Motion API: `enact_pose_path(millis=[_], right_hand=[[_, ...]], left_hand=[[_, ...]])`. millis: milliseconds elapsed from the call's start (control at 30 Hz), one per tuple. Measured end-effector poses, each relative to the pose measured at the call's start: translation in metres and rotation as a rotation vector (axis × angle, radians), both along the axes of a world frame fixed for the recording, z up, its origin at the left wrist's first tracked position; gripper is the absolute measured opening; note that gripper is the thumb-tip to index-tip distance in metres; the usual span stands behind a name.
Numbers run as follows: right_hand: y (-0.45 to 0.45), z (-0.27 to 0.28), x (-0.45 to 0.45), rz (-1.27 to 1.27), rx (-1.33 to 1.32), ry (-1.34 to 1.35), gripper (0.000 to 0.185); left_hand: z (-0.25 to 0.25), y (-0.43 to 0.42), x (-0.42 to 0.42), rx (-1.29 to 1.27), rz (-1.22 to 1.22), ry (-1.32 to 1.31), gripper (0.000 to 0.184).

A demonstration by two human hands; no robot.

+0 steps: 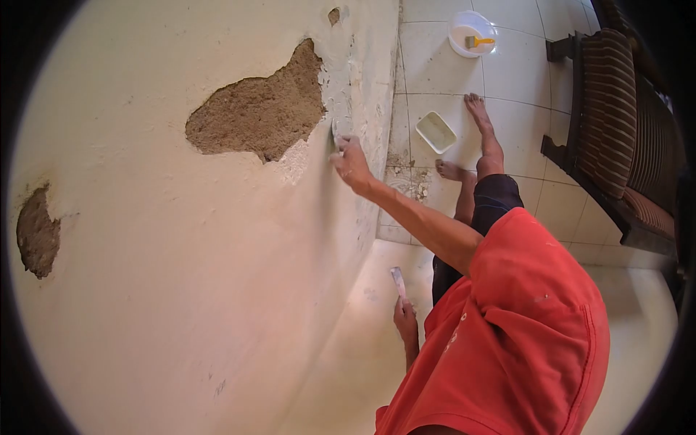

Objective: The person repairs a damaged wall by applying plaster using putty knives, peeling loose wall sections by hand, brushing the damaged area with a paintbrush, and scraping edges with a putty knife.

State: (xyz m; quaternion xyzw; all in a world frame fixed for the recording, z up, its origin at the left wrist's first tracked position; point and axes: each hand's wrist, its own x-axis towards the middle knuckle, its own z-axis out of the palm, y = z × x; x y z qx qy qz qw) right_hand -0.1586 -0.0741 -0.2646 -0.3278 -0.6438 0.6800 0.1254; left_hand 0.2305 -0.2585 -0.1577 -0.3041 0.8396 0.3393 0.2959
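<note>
My right hand (353,167) is raised to the pale wall (181,290), fingers closed on a putty knife (334,132) seen nearly edge-on. Its blade is at the wall, beside whitish, roughly smoothed plaster (338,90). Just left of that hand, a large patch of broken plaster (261,109) exposes brown, grainy material. Lower down, my left hand (405,319) grips a flat, whitish-smeared scraper (398,283), held away from the wall. Part of my left forearm is hidden by my red shirt.
On the tiled floor stand a white rectangular tub (436,133) and a round white basin (462,51) with a yellow-handled paintbrush (478,42). Plaster crumbs (420,185) lie near the wall's foot. A dark-framed seat with striped cushions (609,109) is at right. Another damaged patch (38,232) marks the wall.
</note>
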Motion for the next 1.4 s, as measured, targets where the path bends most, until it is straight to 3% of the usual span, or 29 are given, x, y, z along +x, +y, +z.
enact_pose_path(millis=[33,167,267,333,400,433,500,533,600,667,700,767,800,867,900,967,1100,1167,1400], right_hand=[[0.007,0.024,0.006,0.108,-0.208,-0.042,0.046],[0.009,0.073,0.039,0.131,-0.127,0.053,0.048],[-0.002,0.023,0.052,-0.075,0.088,0.083,0.046],[0.020,-0.008,0.042,-0.023,-0.316,-0.197,0.028],[0.014,-0.076,0.017,-0.058,-0.546,-0.245,0.016],[0.022,-0.070,0.009,-0.055,-0.545,-0.246,0.016],[0.026,-0.059,-0.006,-0.081,-0.815,-0.174,0.011],[0.022,-0.052,-0.009,-0.074,-0.816,-0.173,0.011],[0.010,-0.038,-0.004,0.088,-0.485,-0.168,0.016],[-0.008,-0.014,0.014,0.074,-0.275,-0.110,0.025],[-0.005,0.017,0.026,0.022,0.007,0.072,0.028],[-0.002,0.032,0.037,-0.024,0.290,0.256,0.031],[-0.002,0.021,0.050,-0.047,0.271,0.282,0.031],[-0.005,-0.022,0.065,0.001,-0.058,0.072,0.031],[-0.002,-0.050,0.062,0.074,-0.360,-0.175,0.032],[0.012,-0.079,0.033,-0.037,-0.761,-0.512,0.031],[0.017,-0.071,0.003,-0.186,-0.769,-0.470,0.031],[0.013,-0.058,0.013,0.057,-0.634,-0.347,0.032],[0.016,-0.029,0.064,0.114,-0.167,0.022,0.022]], left_hand=[[0.000,0.000,0.000,-0.002,-0.002,0.002,0.039],[-0.004,0.000,-0.001,-0.019,-0.017,-0.020,0.040],[0.000,0.001,-0.007,-0.018,-0.033,-0.031,0.039],[0.006,0.003,-0.008,-0.020,-0.030,-0.035,0.039],[0.010,0.007,-0.009,-0.025,-0.019,-0.022,0.037],[0.007,0.004,-0.004,-0.024,-0.016,-0.022,0.037],[0.003,0.002,0.004,-0.025,0.031,0.029,0.034],[0.002,0.002,0.004,-0.026,0.037,0.032,0.034],[0.001,0.003,0.008,0.008,0.042,0.024,0.033],[-0.001,-0.003,0.003,0.015,-0.042,-0.010,0.034],[-0.002,-0.005,0.002,0.023,-0.130,-0.048,0.034],[-0.007,-0.005,-0.001,0.021,-0.098,-0.026,0.033],[-0.009,-0.004,0.000,0.016,-0.069,-0.007,0.032],[-0.005,0.007,-0.005,0.009,0.010,0.033,0.031],[-0.002,0.011,-0.004,0.006,0.081,0.067,0.029],[-0.002,0.010,0.001,-0.018,0.046,0.065,0.028],[0.001,0.012,0.018,0.017,0.061,0.024,0.029],[-0.002,0.011,0.028,0.013,0.051,-0.009,0.030],[-0.006,0.011,0.031,-0.006,0.025,-0.017,0.030]])
